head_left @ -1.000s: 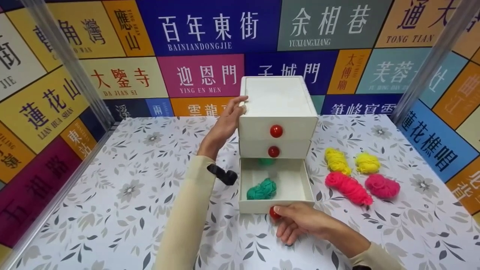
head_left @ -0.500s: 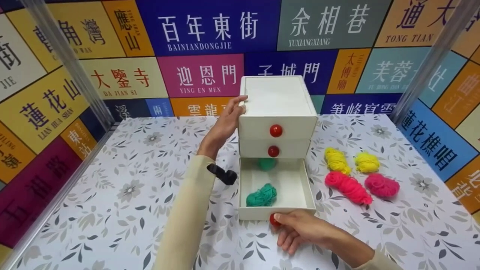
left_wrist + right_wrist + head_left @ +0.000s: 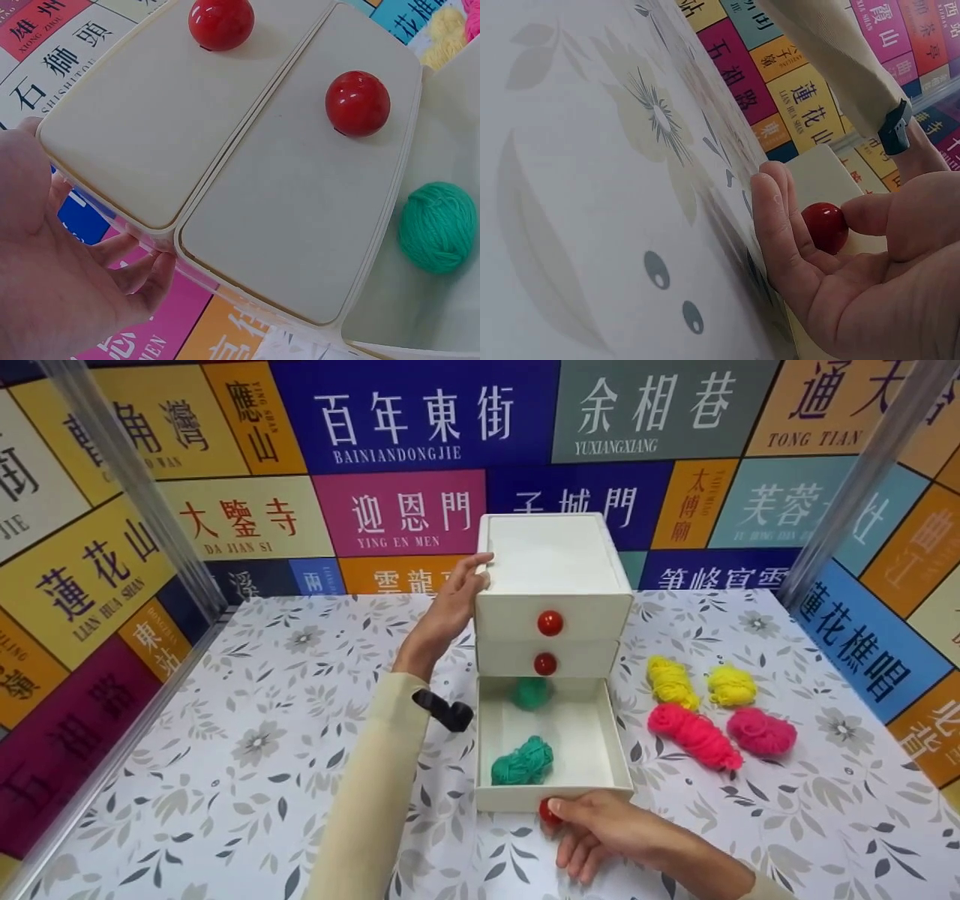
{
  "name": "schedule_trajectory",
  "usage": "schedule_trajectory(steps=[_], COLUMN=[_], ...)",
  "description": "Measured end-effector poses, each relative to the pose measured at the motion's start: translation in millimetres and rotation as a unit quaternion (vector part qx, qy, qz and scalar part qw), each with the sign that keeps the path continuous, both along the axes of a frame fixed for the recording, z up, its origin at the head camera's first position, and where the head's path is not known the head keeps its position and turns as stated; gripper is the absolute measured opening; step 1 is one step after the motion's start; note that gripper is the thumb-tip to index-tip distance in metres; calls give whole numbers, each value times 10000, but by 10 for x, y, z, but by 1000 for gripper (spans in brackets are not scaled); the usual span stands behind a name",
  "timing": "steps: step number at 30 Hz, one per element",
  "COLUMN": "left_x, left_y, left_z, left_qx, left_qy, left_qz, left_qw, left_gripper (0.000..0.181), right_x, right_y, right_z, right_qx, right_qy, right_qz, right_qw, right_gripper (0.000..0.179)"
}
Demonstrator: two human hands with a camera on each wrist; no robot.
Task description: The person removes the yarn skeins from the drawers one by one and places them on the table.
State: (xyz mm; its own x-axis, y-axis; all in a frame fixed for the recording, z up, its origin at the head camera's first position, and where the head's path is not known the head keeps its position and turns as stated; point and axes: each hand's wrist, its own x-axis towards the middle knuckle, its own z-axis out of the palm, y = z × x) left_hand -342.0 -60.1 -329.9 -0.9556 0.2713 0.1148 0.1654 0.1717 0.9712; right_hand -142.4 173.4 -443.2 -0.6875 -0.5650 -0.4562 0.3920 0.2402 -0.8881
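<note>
A small white drawer cabinet with red round knobs stands in the middle of the table, its bottom drawer pulled out. My right hand pinches the bottom drawer's red knob between thumb and fingers, the other fingers hanging below. My left hand rests against the cabinet's left side, with fingertips at the top edge. Inside the drawer lies a green yarn skein near the front left. A second green yarn ball sits farther back, partly hidden under the upper drawers. Both upper drawers are closed.
To the right of the cabinet lie two yellow yarn bundles, one long and one round. In front of them are a long pink skein and a darker pink ball. A sign-covered wall stands behind the flowered tabletop.
My right hand has drawn the bottom drawer farther out, toward me. The green yarn has come forward with it, and more of the rear ball shows. My left hand stays put.
</note>
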Motion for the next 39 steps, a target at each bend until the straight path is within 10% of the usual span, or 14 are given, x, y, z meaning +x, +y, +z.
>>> schedule_trajectory(steps=[24, 39], left_x=[-10, -16], left_y=[-37, -9], left_z=[-11, -27], left_qx=[141, 125], left_qy=[148, 101], left_qz=[-106, -64], left_qw=[9997, 9999], left_gripper=[42, 41], right_x=[62, -207], right_y=[3, -3], right_z=[93, 624], right_qx=[429, 1139], right_qy=[152, 2136], right_qz=[336, 288], right_qw=[9984, 9698], right_gripper=[55, 36])
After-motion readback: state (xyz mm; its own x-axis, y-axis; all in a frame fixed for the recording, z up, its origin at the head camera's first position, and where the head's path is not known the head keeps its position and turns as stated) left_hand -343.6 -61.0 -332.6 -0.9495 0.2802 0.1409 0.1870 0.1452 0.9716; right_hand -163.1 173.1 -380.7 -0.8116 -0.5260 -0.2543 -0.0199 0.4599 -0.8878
